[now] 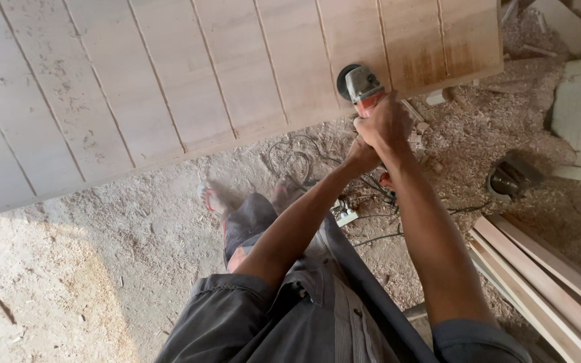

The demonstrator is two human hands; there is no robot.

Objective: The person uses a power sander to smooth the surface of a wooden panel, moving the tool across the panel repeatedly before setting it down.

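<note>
The grooved panel (169, 87) lay across the far side, above the floor (136, 222). The grinder (361, 86) sat at the panel's near edge, toward its right end, with both hands just nearer than it. Cables (297, 161) lay on the floor below that edge. Planks (546, 282) lay well right of the panel, nearer the person.

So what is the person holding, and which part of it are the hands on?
Both hands, the right hand and the left hand, grip an angle grinder by its orange body, behind the grey head, whose disc is at the edge of the wooden panel.
</note>
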